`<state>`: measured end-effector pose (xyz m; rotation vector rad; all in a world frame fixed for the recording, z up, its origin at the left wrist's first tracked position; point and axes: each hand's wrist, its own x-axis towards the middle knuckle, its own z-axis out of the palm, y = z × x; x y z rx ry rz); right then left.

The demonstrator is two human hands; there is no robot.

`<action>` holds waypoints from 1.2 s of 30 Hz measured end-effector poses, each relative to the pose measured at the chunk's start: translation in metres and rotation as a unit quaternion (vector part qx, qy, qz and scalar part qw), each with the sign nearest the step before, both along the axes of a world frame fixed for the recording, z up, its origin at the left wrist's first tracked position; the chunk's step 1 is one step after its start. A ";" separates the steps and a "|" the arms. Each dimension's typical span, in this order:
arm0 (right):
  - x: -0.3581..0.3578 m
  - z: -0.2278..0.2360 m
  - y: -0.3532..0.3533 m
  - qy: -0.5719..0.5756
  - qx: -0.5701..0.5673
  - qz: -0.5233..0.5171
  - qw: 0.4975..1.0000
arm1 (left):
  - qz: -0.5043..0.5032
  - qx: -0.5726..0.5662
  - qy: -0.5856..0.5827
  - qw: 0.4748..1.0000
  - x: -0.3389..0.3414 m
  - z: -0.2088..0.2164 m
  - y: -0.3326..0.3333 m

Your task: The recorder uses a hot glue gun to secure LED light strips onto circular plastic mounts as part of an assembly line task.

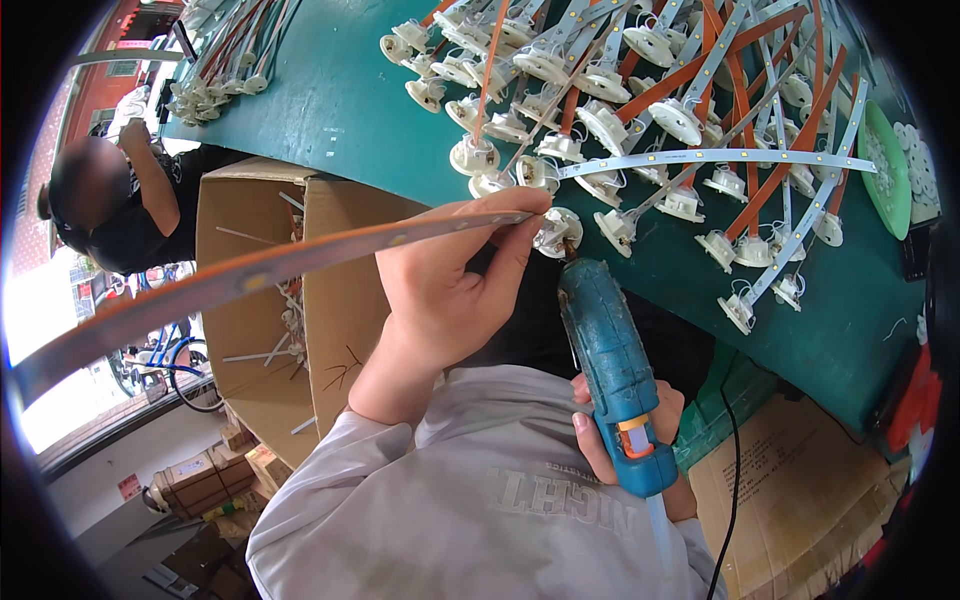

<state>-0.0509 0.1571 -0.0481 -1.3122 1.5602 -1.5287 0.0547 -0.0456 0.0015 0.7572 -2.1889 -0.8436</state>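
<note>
My left hand (450, 280) pinches the end of a long LED strip (250, 283) with an orange edge, which stretches away to the left rim. Just beyond my fingertips is a round white plastic lamp base (556, 236); whether it is joined to this strip is hidden by the fingers. My right hand (660, 412) is wrapped round a worn teal hot glue gun (608, 335), with a pale glue stick (660, 520) coming out of its back end. The gun's nozzle is at the lamp base, touching or nearly so.
Many LED strips with white bases (680, 120) pile up on the green table (350, 100); another bundle (235, 85) lies far left. A green bowl (885, 170) stands at right. Cardboard boxes (350, 290) flank me, and a black cable (735, 460) hangs right. Another person (110, 200) sits left.
</note>
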 end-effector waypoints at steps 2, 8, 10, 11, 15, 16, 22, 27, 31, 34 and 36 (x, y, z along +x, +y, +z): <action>0.003 -0.006 0.000 -0.010 -0.007 -0.008 1.000 | -0.003 -0.027 -0.023 0.999 -0.004 0.003 -0.001; 0.005 -0.011 -0.004 -0.025 -0.026 -0.003 0.999 | 0.008 -0.018 -0.030 0.999 -0.005 0.004 0.000; 0.004 -0.012 -0.004 -0.018 -0.028 -0.002 0.999 | 0.005 -0.033 -0.038 0.999 -0.005 0.004 0.000; 0.004 -0.013 -0.003 -0.021 -0.022 0.004 1.000 | 0.006 -0.033 -0.038 0.999 -0.005 0.005 0.000; 0.005 -0.015 -0.003 -0.041 -0.025 0.007 0.999 | 0.011 -0.036 -0.051 0.998 -0.006 0.005 0.002; 0.004 -0.013 -0.003 -0.041 -0.024 0.007 0.999 | 0.013 -0.034 -0.052 0.998 -0.006 0.005 0.002; 0.003 -0.008 -0.005 -0.020 -0.036 -0.008 0.999 | 0.016 -0.032 -0.034 0.999 -0.006 0.005 0.002; 0.004 -0.008 -0.005 -0.033 -0.023 -0.010 0.999 | 0.009 -0.025 -0.038 0.999 -0.007 0.006 0.001; -0.001 -0.008 -0.006 0.035 -0.036 0.012 0.999 | 0.014 -0.022 -0.040 0.999 -0.005 0.004 0.001; 0.000 -0.001 -0.007 -0.004 -0.019 -0.020 1.000 | 0.010 -0.025 -0.029 0.999 -0.006 0.004 0.001; -0.003 0.005 -0.001 0.017 0.040 0.017 0.999 | 0.011 -0.027 -0.035 0.999 -0.006 0.005 0.001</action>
